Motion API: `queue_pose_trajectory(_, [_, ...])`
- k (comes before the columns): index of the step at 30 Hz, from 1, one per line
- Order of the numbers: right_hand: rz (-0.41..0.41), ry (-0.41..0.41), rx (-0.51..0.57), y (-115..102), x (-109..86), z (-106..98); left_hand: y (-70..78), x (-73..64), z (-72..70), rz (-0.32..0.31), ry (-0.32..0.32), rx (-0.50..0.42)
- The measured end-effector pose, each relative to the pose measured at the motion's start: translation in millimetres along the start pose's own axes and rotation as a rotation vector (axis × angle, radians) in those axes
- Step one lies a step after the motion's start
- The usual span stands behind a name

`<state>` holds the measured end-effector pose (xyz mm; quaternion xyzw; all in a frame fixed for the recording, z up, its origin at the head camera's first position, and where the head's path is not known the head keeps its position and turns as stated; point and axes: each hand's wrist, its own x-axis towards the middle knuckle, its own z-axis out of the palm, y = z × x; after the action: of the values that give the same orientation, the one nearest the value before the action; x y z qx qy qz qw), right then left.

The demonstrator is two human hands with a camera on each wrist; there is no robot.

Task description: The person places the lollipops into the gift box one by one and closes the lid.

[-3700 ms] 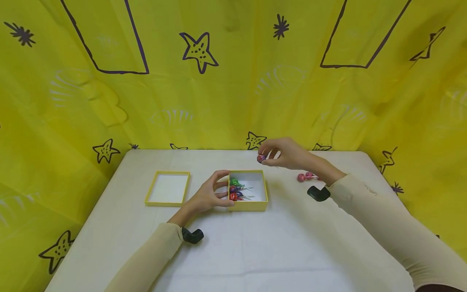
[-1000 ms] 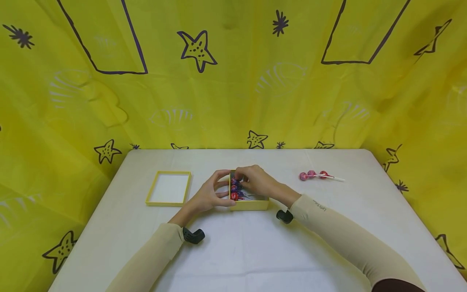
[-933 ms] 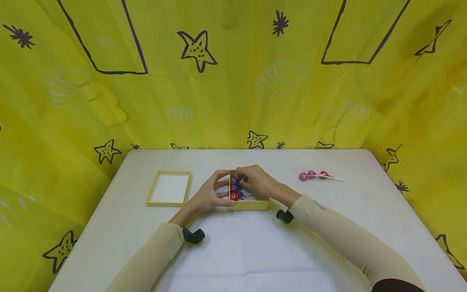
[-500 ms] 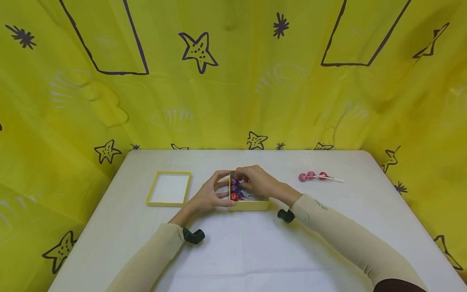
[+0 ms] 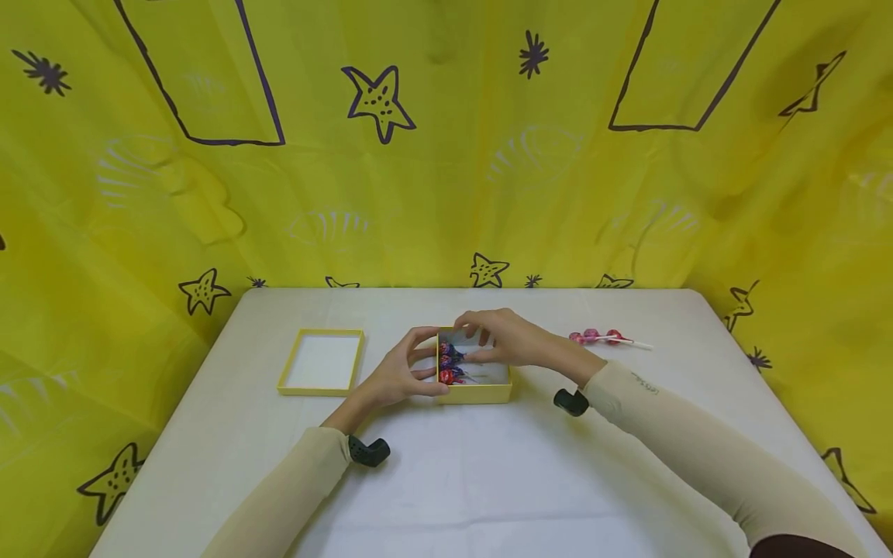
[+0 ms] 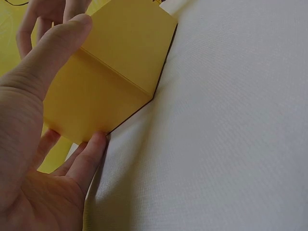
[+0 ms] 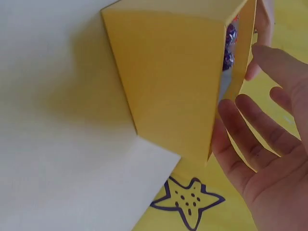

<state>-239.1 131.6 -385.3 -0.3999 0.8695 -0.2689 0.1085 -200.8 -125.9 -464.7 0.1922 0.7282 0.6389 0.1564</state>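
Note:
A yellow box (image 5: 477, 395) with a white inside stands uncovered mid-table. My left hand (image 5: 396, 373) grips its left side, thumb at the near corner and fingers along the wall; the left wrist view shows the thumb and fingertips against the yellow cardboard. Inside, along the left wall, lie several wrapped lollipops, a red one (image 5: 446, 377) nearest and purple ones (image 5: 446, 361) behind it. Over the box's right half is my right hand (image 5: 512, 337), fingers spread apart and holding nothing. In the right wrist view its fingertips are right by the box's rim.
The shallow yellow-edged lid (image 5: 321, 390) lies left of the box, white inside up. Pink lollipops (image 5: 590, 335) and a red lollipop (image 5: 614, 337) lie on the white-covered table (image 5: 446, 480) at the right. A yellow patterned curtain (image 5: 446, 194) hangs around the table's back and sides.
My right hand held a lollipop above the table, then reached into the box; now it has let go, spread its fingers and drawn up rightward. The left hand stays on the box.

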Motion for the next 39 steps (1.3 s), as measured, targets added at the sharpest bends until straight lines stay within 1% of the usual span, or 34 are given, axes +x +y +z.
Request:
queue_pose_trajectory(5, [-0.004, 0.024, -0.027, 3.6, -11.7, -13.4, -1.8, 0.9, -1.0, -0.002, 0.004, 0.004])
queue_pose_trajectory(11, [0.000, 0.064, -0.079, 8.3, -28.5, -31.6, -0.5, 1.5, -0.8, -0.004, 0.005, 0.002])
queue_pose_trajectory(17, [0.017, 0.118, -0.104, 20.9, -43.6, -44.3, 0.5, 2.1, -1.0, 0.007, 0.003, 0.003])
queue_pose_trajectory(21, [0.051, 0.142, -0.098, 31.0, -53.6, -48.0, 0.3, 2.9, -1.2, 0.005, 0.003, -0.003])
queue_pose_trajectory(29, [0.129, 0.129, -0.117, 54.1, -71.7, -49.1, 1.0, 2.6, -1.0, -0.010, 0.004, 0.005])
queue_pose_trajectory(33, [0.140, 0.137, -0.136, 65.5, -81.6, -49.0, 0.4, 2.3, -0.7, -0.009, 0.004, 0.004])
queue_pose_trajectory(39, [0.160, 0.127, -0.172, 76.3, -96.7, -48.6, -0.1, 1.7, -0.4, -0.006, 0.007, -0.007])
